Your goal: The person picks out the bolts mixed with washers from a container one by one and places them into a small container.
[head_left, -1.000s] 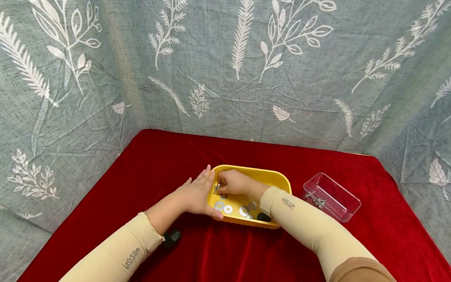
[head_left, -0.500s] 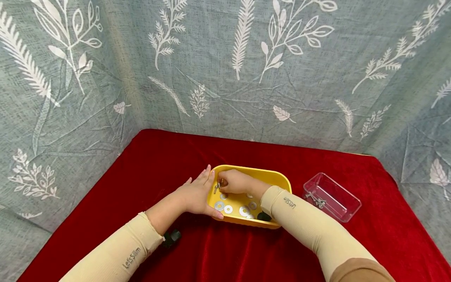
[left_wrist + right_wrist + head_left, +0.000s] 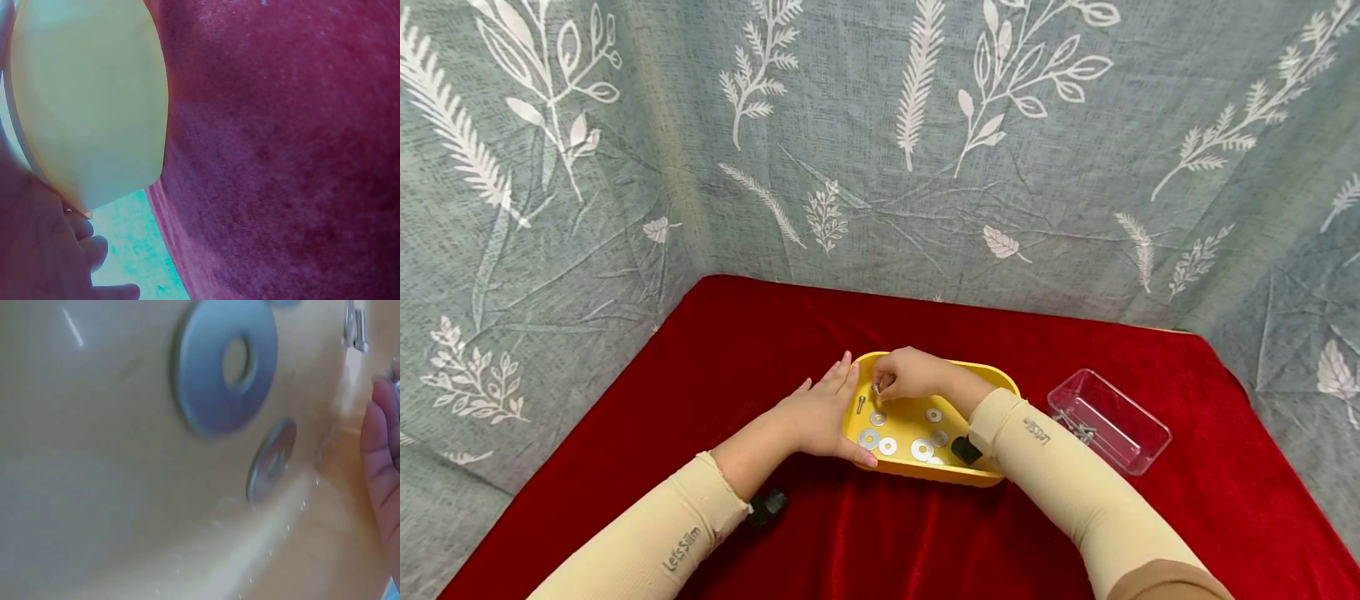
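A yellow bin [image 3: 940,475] sits on the cloth; its outer wall fills the upper left of the left wrist view. My left hand [image 3: 816,417] rests on the bin's left end, fingers straight along the rim and thumb on the front edge. Inside, my right hand [image 3: 910,373] pinches a small metal bolt [image 3: 876,389] between thumb and fingertips, over the left part of the floor. Another bolt [image 3: 861,405] lies by the left wall. Several flat washers [image 3: 922,450] are spread over the floor, one washer [image 3: 190,381] large in the right wrist view.
Right of the bin stands a clear plastic tray [image 3: 1138,433] with several bolts [image 3: 1078,432] at its left end. A black object [image 3: 966,451] lies in the bin's front right. Another black object [image 3: 767,506] is beside the left forearm. Red cloth [image 3: 760,325] covers the table.
My right hand has lifted slightly and moved back and right with one bolt between its fingers; another bolt now lies apart by the left wall. The left hand has stayed put.
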`<move>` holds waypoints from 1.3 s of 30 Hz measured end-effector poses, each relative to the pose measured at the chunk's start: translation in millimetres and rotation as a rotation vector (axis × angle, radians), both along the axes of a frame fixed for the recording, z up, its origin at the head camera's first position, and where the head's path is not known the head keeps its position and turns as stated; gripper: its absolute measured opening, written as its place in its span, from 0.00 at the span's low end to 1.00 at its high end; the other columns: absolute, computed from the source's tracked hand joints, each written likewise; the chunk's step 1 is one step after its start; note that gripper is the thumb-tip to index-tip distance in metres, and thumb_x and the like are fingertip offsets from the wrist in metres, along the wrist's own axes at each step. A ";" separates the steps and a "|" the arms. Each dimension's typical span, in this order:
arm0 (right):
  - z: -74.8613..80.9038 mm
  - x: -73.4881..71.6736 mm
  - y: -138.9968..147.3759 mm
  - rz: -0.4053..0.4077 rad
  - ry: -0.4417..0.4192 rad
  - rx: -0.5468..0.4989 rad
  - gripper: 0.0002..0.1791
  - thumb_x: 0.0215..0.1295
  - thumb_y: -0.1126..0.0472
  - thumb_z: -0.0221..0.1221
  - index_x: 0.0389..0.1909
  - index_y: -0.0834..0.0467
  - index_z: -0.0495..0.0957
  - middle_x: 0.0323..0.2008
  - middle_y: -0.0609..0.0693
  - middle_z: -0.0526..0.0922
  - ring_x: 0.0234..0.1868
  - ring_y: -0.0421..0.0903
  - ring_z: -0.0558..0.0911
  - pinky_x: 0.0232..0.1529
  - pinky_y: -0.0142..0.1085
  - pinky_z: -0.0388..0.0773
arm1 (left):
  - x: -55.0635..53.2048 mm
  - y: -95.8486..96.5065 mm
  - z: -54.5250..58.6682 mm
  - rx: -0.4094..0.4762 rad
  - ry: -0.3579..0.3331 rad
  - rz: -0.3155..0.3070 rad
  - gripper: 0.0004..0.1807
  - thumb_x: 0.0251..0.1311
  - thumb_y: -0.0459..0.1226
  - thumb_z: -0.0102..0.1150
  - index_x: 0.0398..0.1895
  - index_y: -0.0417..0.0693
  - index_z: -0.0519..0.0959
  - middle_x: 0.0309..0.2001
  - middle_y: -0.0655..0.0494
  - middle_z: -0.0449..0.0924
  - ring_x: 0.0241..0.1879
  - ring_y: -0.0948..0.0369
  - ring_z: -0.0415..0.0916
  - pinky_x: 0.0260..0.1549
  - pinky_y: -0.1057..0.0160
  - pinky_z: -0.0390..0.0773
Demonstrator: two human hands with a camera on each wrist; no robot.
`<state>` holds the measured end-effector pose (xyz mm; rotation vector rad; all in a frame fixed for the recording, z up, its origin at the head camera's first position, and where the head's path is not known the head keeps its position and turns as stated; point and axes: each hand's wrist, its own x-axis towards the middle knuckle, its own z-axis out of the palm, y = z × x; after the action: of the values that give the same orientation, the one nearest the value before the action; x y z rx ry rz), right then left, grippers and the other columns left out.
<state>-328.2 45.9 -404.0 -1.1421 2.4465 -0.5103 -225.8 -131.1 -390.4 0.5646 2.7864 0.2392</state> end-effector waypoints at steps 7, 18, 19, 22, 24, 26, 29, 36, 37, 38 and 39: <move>10.5 2.3 11.9 -0.006 -0.051 -0.013 0.05 0.57 0.60 0.62 0.35 0.54 0.78 0.27 0.40 0.80 0.28 0.37 0.76 0.32 0.29 0.73 | 0.1 1.0 0.7 -0.011 -0.003 0.007 0.76 0.26 0.78 0.50 0.71 0.40 0.34 0.71 0.46 0.25 0.70 0.54 0.32 0.62 0.42 0.49; 45.1 3.0 37.6 -0.044 -0.044 -0.094 0.05 0.58 0.59 0.62 0.35 0.52 0.79 0.30 0.41 0.80 0.33 0.38 0.78 0.36 0.31 0.75 | 0.0 0.6 -0.7 -0.016 0.000 0.023 0.77 0.24 0.79 0.49 0.71 0.41 0.33 0.72 0.45 0.27 0.70 0.54 0.32 0.62 0.43 0.49; 47.7 3.0 40.2 -0.050 -0.041 -0.101 0.04 0.58 0.59 0.62 0.35 0.52 0.79 0.30 0.41 0.80 0.33 0.38 0.78 0.36 0.31 0.75 | 0.1 0.5 -0.5 -0.011 0.001 0.023 0.76 0.24 0.79 0.50 0.71 0.40 0.33 0.72 0.45 0.27 0.70 0.54 0.32 0.62 0.43 0.49; 53.4 2.5 48.6 -0.068 -0.029 -0.130 0.04 0.57 0.58 0.62 0.34 0.52 0.79 0.29 0.41 0.80 0.33 0.37 0.78 0.36 0.31 0.75 | 0.6 0.3 -0.4 -0.005 0.003 0.022 0.76 0.25 0.78 0.51 0.71 0.40 0.34 0.72 0.45 0.27 0.70 0.54 0.32 0.62 0.42 0.49; 58.1 3.2 55.0 -0.079 -0.027 -0.164 0.04 0.57 0.59 0.62 0.33 0.52 0.79 0.29 0.42 0.81 0.32 0.39 0.78 0.36 0.32 0.75 | 0.9 0.1 -0.7 -0.001 0.011 0.019 0.76 0.25 0.78 0.52 0.71 0.39 0.35 0.72 0.44 0.27 0.71 0.53 0.33 0.61 0.42 0.49; 63.8 4.1 62.0 -0.095 -0.035 -0.194 0.04 0.57 0.60 0.62 0.33 0.54 0.79 0.28 0.43 0.81 0.32 0.40 0.78 0.35 0.33 0.75 | 1.0 0.1 -1.0 -0.004 0.014 0.019 0.76 0.25 0.78 0.51 0.71 0.40 0.35 0.72 0.44 0.28 0.71 0.53 0.33 0.62 0.42 0.49; 73.0 5.4 74.5 -0.127 -0.056 -0.225 0.04 0.58 0.61 0.62 0.34 0.55 0.79 0.29 0.46 0.81 0.31 0.43 0.78 0.33 0.35 0.75 | 0.7 0.6 -1.3 -0.001 0.020 0.016 0.76 0.24 0.78 0.51 0.71 0.40 0.35 0.72 0.44 0.28 0.71 0.53 0.33 0.62 0.42 0.49; 90.3 7.1 111.4 -0.214 -0.065 -0.259 0.07 0.58 0.60 0.61 0.37 0.56 0.78 0.30 0.48 0.81 0.33 0.47 0.78 0.35 0.35 0.76 | 0.2 1.7 -1.6 -0.005 0.015 0.014 0.76 0.25 0.78 0.51 0.71 0.40 0.35 0.72 0.46 0.27 0.71 0.54 0.33 0.62 0.42 0.49; 92.0 7.0 116.9 -0.223 -0.061 -0.268 0.07 0.58 0.60 0.61 0.37 0.57 0.78 0.31 0.49 0.81 0.33 0.47 0.78 0.35 0.35 0.76 | 0.4 1.7 -1.4 -0.005 0.015 0.015 0.76 0.25 0.78 0.52 0.71 0.40 0.35 0.72 0.46 0.27 0.71 0.54 0.33 0.62 0.42 0.49; 93.5 6.8 122.2 -0.235 -0.054 -0.275 0.08 0.58 0.60 0.61 0.38 0.57 0.78 0.31 0.49 0.81 0.33 0.47 0.79 0.35 0.36 0.76 | 0.5 1.7 -1.3 -0.005 0.016 0.016 0.76 0.25 0.78 0.52 0.71 0.40 0.35 0.72 0.45 0.27 0.71 0.54 0.32 0.62 0.42 0.49; 95.1 6.8 127.3 -0.249 -0.049 -0.280 0.08 0.59 0.60 0.61 0.38 0.58 0.78 0.31 0.49 0.81 0.33 0.47 0.79 0.35 0.36 0.76 | 0.6 1.7 -1.2 -0.005 0.016 0.015 0.76 0.25 0.78 0.52 0.71 0.40 0.35 0.72 0.45 0.27 0.71 0.54 0.32 0.62 0.42 0.49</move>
<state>-321.3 173.2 -308.9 -0.9134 2.5446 -0.9703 -225.2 -129.4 -391.6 0.5469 2.8072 0.2322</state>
